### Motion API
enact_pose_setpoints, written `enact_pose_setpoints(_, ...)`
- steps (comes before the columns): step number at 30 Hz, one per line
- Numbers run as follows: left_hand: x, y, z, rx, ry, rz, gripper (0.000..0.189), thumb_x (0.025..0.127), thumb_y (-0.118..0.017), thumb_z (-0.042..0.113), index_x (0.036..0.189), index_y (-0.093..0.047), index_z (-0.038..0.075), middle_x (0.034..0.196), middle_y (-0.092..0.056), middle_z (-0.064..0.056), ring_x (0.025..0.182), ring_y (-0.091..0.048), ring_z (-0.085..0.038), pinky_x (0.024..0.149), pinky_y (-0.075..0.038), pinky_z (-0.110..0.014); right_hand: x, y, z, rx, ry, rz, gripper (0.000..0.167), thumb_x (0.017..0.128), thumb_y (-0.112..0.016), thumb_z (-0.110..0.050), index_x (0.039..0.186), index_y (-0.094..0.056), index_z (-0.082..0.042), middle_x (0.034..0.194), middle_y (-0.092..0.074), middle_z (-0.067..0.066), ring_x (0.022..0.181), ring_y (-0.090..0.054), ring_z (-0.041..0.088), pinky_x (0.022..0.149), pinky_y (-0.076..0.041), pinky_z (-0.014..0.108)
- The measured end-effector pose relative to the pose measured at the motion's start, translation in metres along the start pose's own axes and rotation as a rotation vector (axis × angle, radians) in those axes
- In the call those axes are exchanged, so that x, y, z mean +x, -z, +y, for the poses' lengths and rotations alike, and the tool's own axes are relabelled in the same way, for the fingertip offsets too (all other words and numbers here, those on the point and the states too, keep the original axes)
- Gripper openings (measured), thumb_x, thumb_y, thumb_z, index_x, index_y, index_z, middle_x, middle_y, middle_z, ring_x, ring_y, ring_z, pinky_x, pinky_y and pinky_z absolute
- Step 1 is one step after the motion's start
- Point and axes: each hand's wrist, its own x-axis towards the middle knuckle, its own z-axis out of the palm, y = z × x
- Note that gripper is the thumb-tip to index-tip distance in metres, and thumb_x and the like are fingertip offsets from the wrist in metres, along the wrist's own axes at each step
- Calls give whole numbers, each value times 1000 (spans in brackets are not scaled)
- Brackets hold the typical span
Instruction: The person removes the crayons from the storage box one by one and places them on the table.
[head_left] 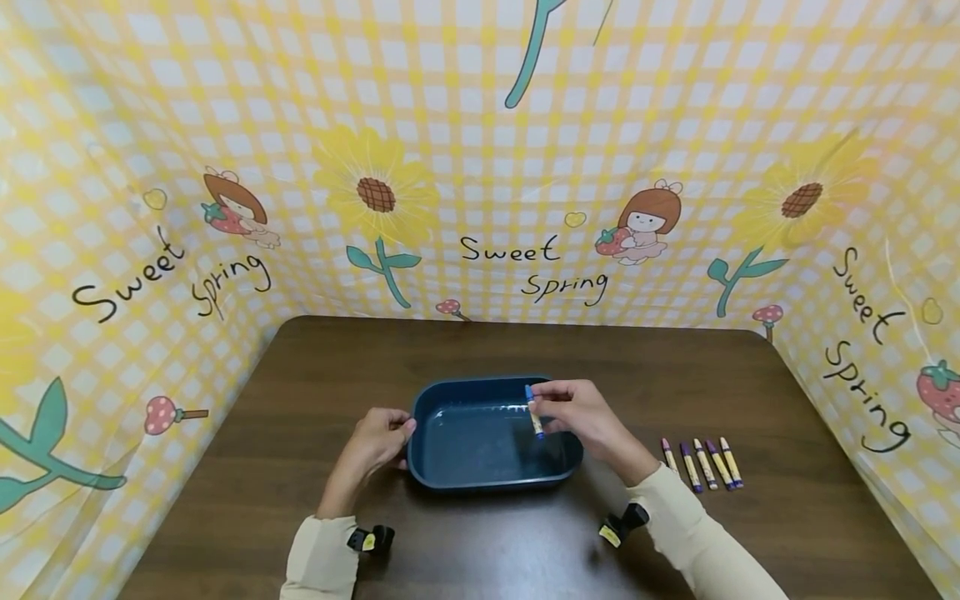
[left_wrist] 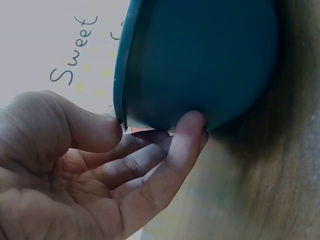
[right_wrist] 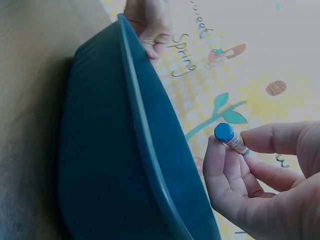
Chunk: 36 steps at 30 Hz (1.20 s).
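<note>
A dark blue rectangular tub [head_left: 495,484] stands on the table. At its left end my left hand [head_left: 377,440] holds it, the thumb at the rim and fingertips against the outer wall in the left wrist view. Over the tub's right part, my right hand [head_left: 583,414] pinches a blue crayon [head_left: 535,417] between thumb and fingers. The crayon has a pale printed wrapper and tilts slightly from upright. Its blue end [right_wrist: 223,132] faces the camera in the right wrist view. No other crayon shows inside the tub.
Several wrapped crayons [head_left: 701,467], with purple, pink and pale tips, lie in a row on the brown wooden table [head_left: 637,354], right of the right forearm. Yellow checked cloth [head_left: 480,183] with printed flowers hangs at the back and both sides.
</note>
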Motion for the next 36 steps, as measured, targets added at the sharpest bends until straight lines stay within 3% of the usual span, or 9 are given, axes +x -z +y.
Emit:
enact_pose_setpoints(5,1,2,1,-8,6,16,34,106,-54,14,132,-61,-7,115,-65,-22,76,-67,-19,61,-64,-33,-6,13,-2,38,25,25,43,94,-71,-9,129,-60,14,99,-68,5,82,-66,14,75,-64,30)
enact_pose_setpoints(28,2,0,0,-3,8,-8,35,106,-54,14,133,-59,-8,115,-64,-23,79,-67,-19,62,-64,-34,-38,72,12,145,33,154,47,95,-69,-7,133,-55,16,97,-70,-3,85,-66,10,75,-63,30)
enact_pose_setpoints(36,1,0,0,-11,7,-10,35,106,-54,13,133,-60,-8,113,-64,-22,77,-66,-18,62,-64,-33,-50,91,23,176,14,208,35,94,-70,-5,126,-64,8,99,-70,-7,88,-65,8,75,-62,29)
